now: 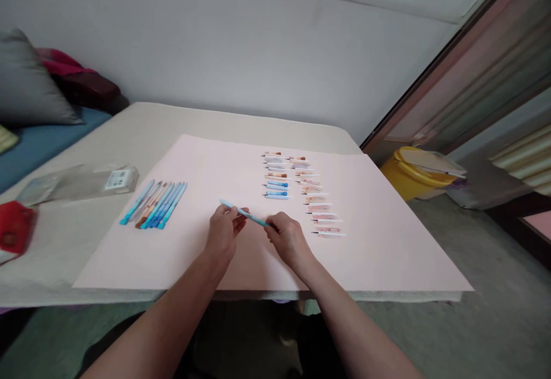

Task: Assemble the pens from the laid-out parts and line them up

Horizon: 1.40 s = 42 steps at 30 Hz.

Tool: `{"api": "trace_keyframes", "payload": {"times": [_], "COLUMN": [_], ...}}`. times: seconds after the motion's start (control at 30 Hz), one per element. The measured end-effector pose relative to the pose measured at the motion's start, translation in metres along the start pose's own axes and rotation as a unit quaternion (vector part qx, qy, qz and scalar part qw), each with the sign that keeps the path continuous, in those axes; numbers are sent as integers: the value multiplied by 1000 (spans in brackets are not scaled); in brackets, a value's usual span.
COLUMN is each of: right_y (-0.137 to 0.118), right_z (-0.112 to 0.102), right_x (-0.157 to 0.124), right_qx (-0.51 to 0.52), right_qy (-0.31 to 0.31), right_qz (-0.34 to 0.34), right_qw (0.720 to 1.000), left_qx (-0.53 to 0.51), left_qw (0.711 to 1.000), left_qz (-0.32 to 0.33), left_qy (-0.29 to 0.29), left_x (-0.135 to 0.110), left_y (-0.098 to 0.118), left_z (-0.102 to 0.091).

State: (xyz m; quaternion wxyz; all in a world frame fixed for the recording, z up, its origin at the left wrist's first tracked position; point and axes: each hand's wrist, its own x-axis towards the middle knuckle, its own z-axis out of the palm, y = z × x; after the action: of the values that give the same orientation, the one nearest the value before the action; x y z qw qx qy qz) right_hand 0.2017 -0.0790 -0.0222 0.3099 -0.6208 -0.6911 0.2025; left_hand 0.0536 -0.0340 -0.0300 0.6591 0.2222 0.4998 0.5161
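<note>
A light blue pen (253, 217) is held slantwise between my two hands above the pink sheet (241, 166). My left hand (221, 228) pinches it near its upper left end. The lower right end sits in the closed fingers of my right hand (289, 240), which hide that tip. To the left lies a row of several pens (161, 204), side by side, in blue, brown and pale colours. On the right, two columns of short pen parts with thin, dark-tipped pieces lie spread out: one column with blue parts (276, 186), the other with pinkish parts (321, 209).
A clear plastic package with a white label (118, 180) and a red object (16, 229) lie on the pale table cover (224, 119) at left. Beyond are a grey cushion (32, 83) and a wall. A yellow bucket (398, 175) stands off the table's right side.
</note>
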Motion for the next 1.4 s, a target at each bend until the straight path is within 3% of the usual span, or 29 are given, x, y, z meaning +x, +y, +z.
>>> {"api": "trace_keyframes", "payload": {"times": [0.17, 0.6, 0.77, 0.87, 1.07, 1.2, 1.4], "right_y": [0, -2, -6, -7, -8, -9, -6], "right_z": [0, 7, 9, 11, 11, 11, 15], "right_x": [1, 1, 0, -1, 1, 2, 1], "right_qx": [-3, 128, 161, 223, 331, 329, 329], "right_qy": [9, 21, 16, 8, -29, -28, -24], "right_qz": [-9, 89, 92, 117, 196, 203, 204], "right_qw": [1000, 987, 983, 968, 922, 922, 922], "left_qx": [4, -9, 27, 17, -60, -63, -63], "left_qw": [1000, 996, 995, 996, 994, 995, 996], "left_qz": [9, 64, 94, 87, 16, 0, 39], "left_qy": [-14, -63, -23, -12, -85, -83, -54], "left_x": [-2, -4, -5, -5, -2, 3, 2], "left_y": [-1, 5, 9, 10, 16, 14, 13], "left_z": [2, 4, 5, 4, -2, -6, -3]}}
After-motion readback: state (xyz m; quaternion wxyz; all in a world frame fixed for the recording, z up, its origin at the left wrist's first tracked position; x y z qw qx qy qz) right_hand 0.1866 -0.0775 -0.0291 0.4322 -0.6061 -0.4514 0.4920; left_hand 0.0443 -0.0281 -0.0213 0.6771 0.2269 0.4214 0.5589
